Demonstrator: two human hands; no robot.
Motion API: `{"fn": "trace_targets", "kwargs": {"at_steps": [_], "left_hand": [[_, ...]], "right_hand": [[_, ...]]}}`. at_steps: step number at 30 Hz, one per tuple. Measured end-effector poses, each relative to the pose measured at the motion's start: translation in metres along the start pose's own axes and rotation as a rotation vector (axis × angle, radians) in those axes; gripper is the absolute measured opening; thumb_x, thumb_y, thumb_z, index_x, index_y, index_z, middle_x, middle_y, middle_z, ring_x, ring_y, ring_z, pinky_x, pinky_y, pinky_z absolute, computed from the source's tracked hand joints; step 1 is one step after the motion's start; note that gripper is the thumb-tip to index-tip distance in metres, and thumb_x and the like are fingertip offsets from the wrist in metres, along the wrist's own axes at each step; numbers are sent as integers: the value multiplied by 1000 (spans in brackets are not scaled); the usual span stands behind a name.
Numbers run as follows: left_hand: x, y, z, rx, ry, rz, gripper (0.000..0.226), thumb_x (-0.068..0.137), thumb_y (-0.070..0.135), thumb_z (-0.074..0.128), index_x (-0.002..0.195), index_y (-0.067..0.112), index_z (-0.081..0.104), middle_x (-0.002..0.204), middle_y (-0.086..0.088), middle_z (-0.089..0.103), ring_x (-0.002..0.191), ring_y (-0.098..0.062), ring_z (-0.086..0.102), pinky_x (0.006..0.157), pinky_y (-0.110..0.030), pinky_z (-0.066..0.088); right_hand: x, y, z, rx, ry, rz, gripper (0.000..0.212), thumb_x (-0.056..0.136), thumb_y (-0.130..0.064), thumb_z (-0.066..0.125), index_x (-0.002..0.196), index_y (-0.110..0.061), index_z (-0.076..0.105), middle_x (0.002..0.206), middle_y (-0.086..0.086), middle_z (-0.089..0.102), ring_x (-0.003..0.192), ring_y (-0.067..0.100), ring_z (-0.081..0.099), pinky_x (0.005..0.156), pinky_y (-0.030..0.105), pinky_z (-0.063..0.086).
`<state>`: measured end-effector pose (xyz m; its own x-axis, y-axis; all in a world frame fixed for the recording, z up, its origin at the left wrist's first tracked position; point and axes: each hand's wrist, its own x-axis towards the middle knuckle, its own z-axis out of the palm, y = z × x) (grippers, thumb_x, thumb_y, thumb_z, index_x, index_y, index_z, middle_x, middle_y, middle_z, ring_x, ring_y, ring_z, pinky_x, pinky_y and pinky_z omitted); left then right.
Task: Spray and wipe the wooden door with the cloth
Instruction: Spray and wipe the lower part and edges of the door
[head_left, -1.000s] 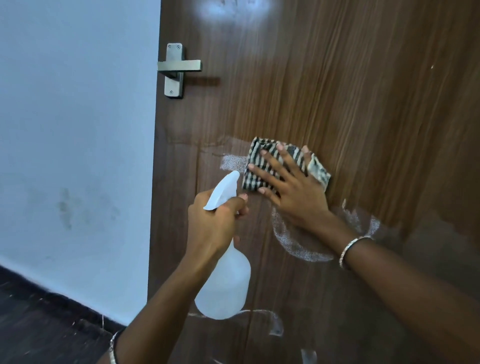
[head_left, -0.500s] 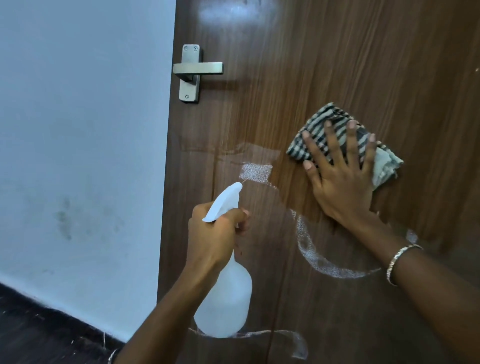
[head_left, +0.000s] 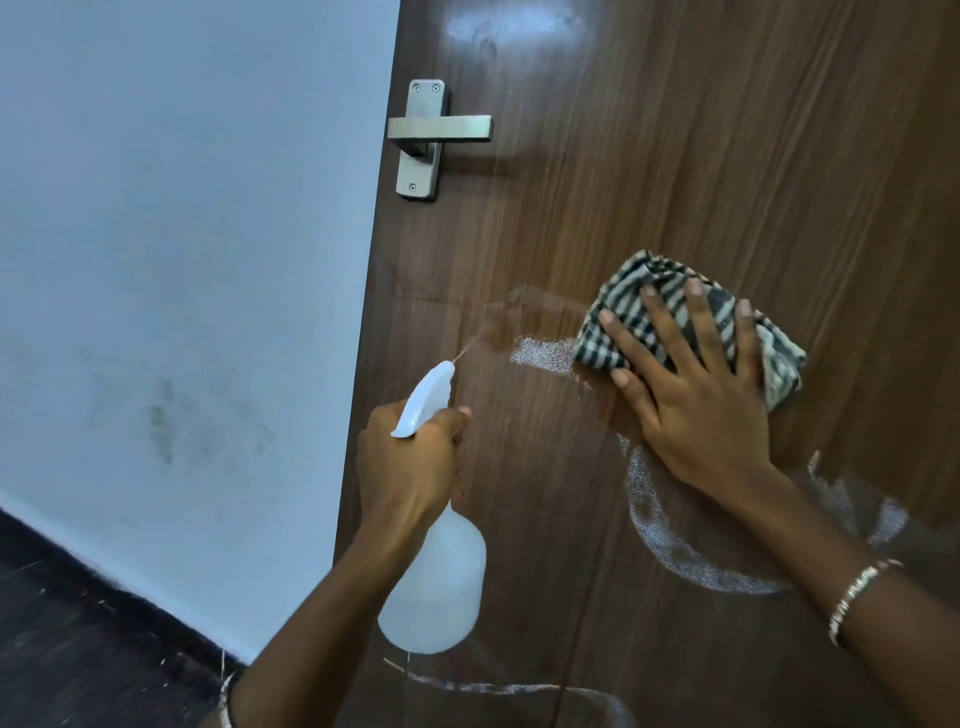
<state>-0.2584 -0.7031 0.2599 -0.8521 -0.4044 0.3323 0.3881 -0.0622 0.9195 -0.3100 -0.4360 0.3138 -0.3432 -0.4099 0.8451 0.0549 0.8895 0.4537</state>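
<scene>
Wooden door (head_left: 727, 156): is filling the right part of the view, its brown grain running up and down, with a glare patch near the top.
Cloth (head_left: 631, 317): is lying bunched and flat against the door, right of centre, dark and pale checks showing.
Right hand (head_left: 696, 410): is pressing the cloth to the door with straight, spread fingers; a metal bracelet (head_left: 857, 592) is sitting on the wrist.
White streaks (head_left: 545, 356): are marking the door, one patch touching the cloth's left edge, a curved one below the right hand.
Spray bottle (head_left: 436, 587): is hanging upright near the door's left edge, its nozzle pointing up at the door, a thin mist leaving the tip.
Left hand (head_left: 405, 467): is gripping the bottle's neck, fingers curled round the trigger.
Door handle (head_left: 439, 129): is sticking out level, above the bottle.
Wall (head_left: 182, 208): is standing pale and smudged to the left.
Floor (head_left: 78, 649): is showing dark at lower left.
</scene>
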Motion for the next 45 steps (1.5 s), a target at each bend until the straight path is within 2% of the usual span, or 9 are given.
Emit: {"fn": "trace_targets", "kwargs": {"at_steps": [5,9,14,18,25,32,38,41,45], "left_hand": [[8,3,-14,16,46,27,20,92,25,70,78,29,57,85,-6,68,76,-24,67,67,-35,59],[11,4,-28,19,84,47,19,92,28,70,76,31,61,89,-8,73,81,-26,70,71,-43,62],[12,3,-35,57,100,62,12,89,23,71,78,23,67,91,-9,72,82,-25,68,56,-27,53],[12,2,-35,62,89,79,10,90,23,70,81,22,68,90,-6,72,81,-24,68,53,-21,48],[15,-1,-33,33,70,108,15,92,24,70,80,29,63,87,-5,73,78,-24,70,55,-22,50],[19,-8,-38,7,119,122,5,91,25,71,89,25,67,84,0,73,78,-21,71,55,-28,56],[19,-6,-43,47,157,166,11,92,24,70,81,22,69,71,5,71,70,-16,69,45,-11,47],[20,-6,-44,84,178,188,18,91,24,70,72,23,67,75,-9,72,72,-26,71,54,-32,59],[16,0,-45,129,179,197,15,85,33,71,75,21,67,81,-12,72,76,-29,71,68,-53,61]], "right_hand": [[10,-27,7,5,8,48,58,112,-52,27,166,-38,12,175,1,9,161,33,-3,126,64,3],[61,-85,33,32,7,-162,57,113,-50,25,167,-34,13,174,7,11,160,38,-3,125,67,6],[128,-149,50,101,-50,-367,55,112,-48,25,166,-36,18,175,4,6,161,33,-7,127,56,13],[107,-110,41,84,-14,-342,54,111,-51,29,164,-39,25,173,2,17,161,30,2,127,49,4],[11,-21,6,-17,-30,-166,57,111,-50,32,165,-37,18,174,4,13,161,32,3,125,66,11],[59,-66,22,-2,-6,-206,59,111,-51,23,167,-35,10,175,6,7,160,36,-5,124,67,7],[142,-126,38,43,-34,-359,58,109,-50,16,165,-36,23,174,4,12,160,35,-7,125,56,-12],[179,-154,38,149,-114,-440,54,111,-49,18,164,-40,21,175,-2,7,160,29,-15,127,48,7],[199,-179,40,176,-126,-421,53,112,-47,25,164,-37,24,175,-2,4,159,28,-17,127,51,5]]}}
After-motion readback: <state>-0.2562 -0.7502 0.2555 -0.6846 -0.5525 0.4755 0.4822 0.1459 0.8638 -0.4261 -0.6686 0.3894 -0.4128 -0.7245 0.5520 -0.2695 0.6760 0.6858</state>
